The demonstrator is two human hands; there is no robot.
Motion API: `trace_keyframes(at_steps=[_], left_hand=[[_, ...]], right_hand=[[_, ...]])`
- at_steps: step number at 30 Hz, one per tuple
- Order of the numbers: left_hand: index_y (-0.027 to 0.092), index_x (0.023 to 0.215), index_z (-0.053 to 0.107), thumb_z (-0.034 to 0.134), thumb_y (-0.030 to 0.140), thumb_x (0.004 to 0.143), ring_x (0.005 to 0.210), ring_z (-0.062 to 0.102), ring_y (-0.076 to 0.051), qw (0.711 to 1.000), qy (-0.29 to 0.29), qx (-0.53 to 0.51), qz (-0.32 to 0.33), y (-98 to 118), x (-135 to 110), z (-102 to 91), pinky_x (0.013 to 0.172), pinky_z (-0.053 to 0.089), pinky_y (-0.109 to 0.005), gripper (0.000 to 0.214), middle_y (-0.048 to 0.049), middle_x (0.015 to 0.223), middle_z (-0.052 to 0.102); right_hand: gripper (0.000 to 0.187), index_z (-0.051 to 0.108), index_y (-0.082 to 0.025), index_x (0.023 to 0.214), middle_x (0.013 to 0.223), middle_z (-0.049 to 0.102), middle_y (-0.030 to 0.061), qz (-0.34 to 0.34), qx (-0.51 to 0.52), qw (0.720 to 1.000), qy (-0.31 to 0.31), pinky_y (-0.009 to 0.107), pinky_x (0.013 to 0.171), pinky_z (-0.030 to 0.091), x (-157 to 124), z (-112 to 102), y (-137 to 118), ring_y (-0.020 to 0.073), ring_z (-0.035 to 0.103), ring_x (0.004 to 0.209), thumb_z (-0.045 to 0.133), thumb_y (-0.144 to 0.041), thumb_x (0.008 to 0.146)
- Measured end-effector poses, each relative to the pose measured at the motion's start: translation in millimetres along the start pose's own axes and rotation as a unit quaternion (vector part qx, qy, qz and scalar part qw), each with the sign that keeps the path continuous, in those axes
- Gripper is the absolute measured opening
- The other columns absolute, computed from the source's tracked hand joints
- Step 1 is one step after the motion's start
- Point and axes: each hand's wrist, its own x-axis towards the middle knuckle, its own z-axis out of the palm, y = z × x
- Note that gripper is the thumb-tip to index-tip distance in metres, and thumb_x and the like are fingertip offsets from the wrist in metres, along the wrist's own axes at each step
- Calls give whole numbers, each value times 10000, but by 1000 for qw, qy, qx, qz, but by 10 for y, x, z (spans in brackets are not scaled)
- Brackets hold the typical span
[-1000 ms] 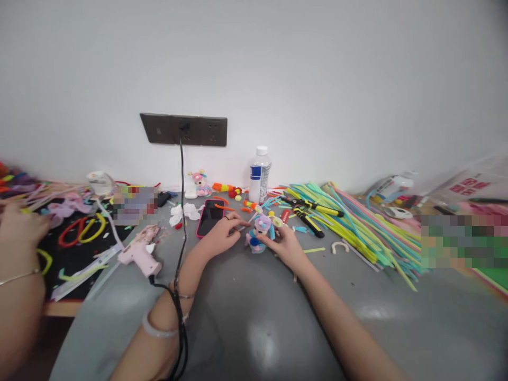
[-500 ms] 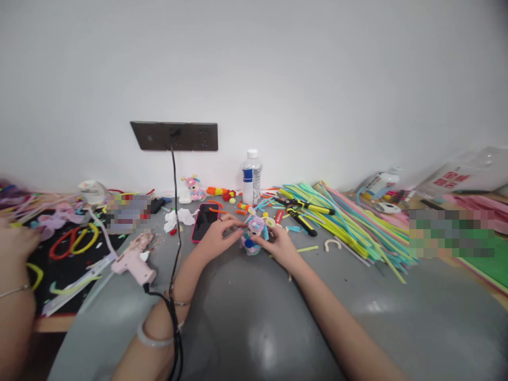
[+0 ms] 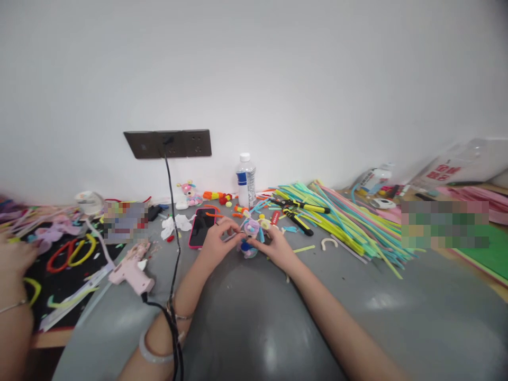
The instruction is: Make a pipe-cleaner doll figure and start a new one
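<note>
A small pastel pink, purple and blue pipe-cleaner doll (image 3: 251,228) with yellowish round ears sits on the grey table between my hands. My right hand (image 3: 275,246) is closed around its right side, thumb across the front near a dark blue patch. From the other side, my left hand (image 3: 219,239) pinches at the doll's front with thumb and index finger. Its fingertips meet the doll, and any small part between them is too small to make out. A similar finished-looking doll (image 3: 191,193) stands by the wall.
A pink glue gun (image 3: 133,274) lies left, its black cable (image 3: 173,264) crossing over my left forearm. A phone (image 3: 202,227), a bottle (image 3: 246,182), yellow-black pliers (image 3: 297,219) and a pile of pipe cleaners (image 3: 349,225) lie around. Another person's hand (image 3: 16,254) is far left.
My left thumb and finger have moved in and closed at the doll's front. My right hand stays on the doll. The view has shifted slightly.
</note>
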Motion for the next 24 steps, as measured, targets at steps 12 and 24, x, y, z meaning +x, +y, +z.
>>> trace_keyframes(at_steps=[12, 24], left_hand=[[209, 676, 493, 539, 256, 886, 860, 573, -196, 995, -31, 93, 8, -102, -14, -103, 836, 453, -345, 220, -27, 788, 543], [215, 791, 600, 698, 344, 825, 845, 617, -199, 987, 54, 153, 12, 68, -28, 13, 773, 423, -334, 166, -23, 830, 662]], right_hand=[[357, 649, -188, 955, 935, 678, 62, 7, 22, 1000, 0, 360, 817, 500, -1, -1, -35, 233, 624, 886, 693, -504, 796], [347, 653, -214, 944, 912, 679, 50, 10, 8, 1000, 13, 343, 774, 489, 2, 13, -40, 230, 609, 843, 685, -524, 791]])
